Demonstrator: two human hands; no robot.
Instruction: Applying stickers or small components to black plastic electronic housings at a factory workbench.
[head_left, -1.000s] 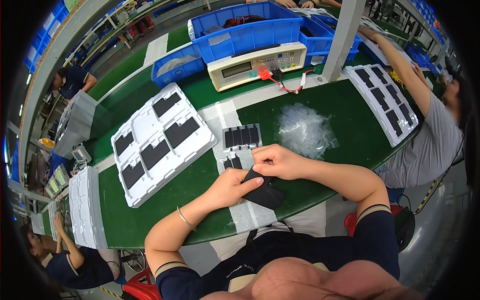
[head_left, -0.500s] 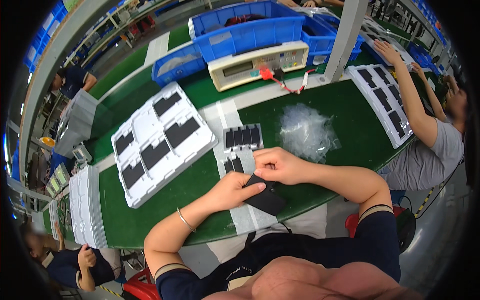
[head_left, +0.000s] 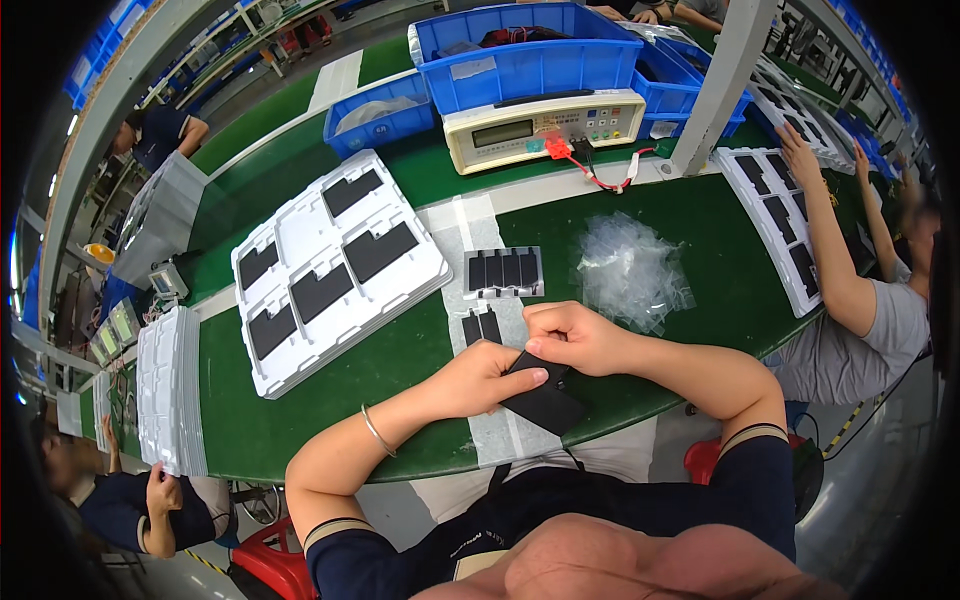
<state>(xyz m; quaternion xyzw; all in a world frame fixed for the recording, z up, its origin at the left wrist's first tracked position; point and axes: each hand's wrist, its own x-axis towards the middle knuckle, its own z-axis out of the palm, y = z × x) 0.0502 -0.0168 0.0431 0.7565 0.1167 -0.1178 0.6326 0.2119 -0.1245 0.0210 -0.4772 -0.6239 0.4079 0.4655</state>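
From my remote seat, I see the left hand (head_left: 478,380) pinching a flat, matte-black rectangular piece (head_left: 550,407), apparently steadying it, at four o'clock from the white moulded-plastic tray (head_left: 303,226); the right hand (head_left: 582,342) curls at its upper edge, grip unclear.

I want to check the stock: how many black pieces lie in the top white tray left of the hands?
5 black pieces: three in the near row of the tray, two in the far row, at its left and right ends. The trays stacked beneath may hide more.
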